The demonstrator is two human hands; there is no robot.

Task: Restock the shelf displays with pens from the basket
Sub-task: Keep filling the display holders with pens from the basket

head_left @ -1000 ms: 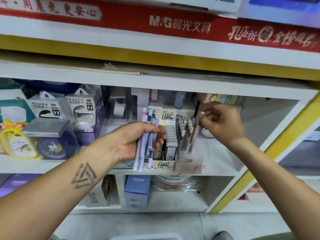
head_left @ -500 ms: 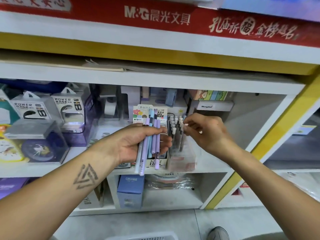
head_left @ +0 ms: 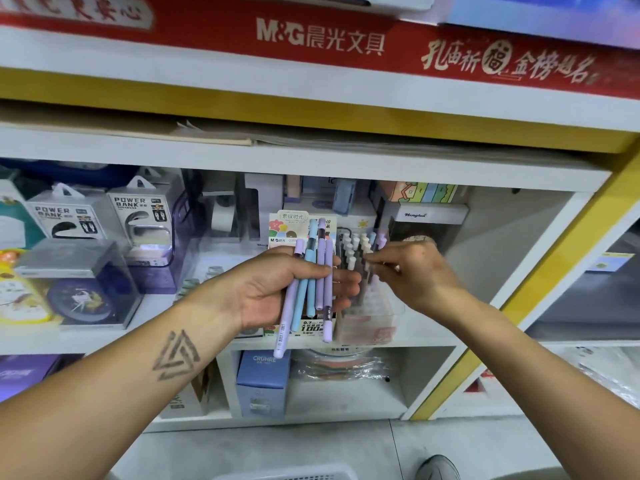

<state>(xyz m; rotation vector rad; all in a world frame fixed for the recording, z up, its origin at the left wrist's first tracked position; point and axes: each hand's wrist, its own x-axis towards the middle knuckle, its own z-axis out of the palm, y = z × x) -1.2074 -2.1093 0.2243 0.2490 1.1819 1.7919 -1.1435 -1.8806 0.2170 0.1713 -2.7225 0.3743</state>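
Head view: my left hand [head_left: 294, 289] clamps the pen bundle [head_left: 311, 282] at centre. At its 3 o'clock, my right hand [head_left: 412, 271] pinches one pen [head_left: 370, 268] over the clear display holder [head_left: 370, 313]. I'd lower it upright into a free slot.

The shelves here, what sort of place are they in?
Most likely a stationery shop. A red M&G banner runs above the shelves, boxed power banks sit on display, and the left hand holds a bunch of pastel pens beside a clear pen holder.

lilac and pale blue pens [head_left: 313, 282], red shelf banner [head_left: 214, 32].
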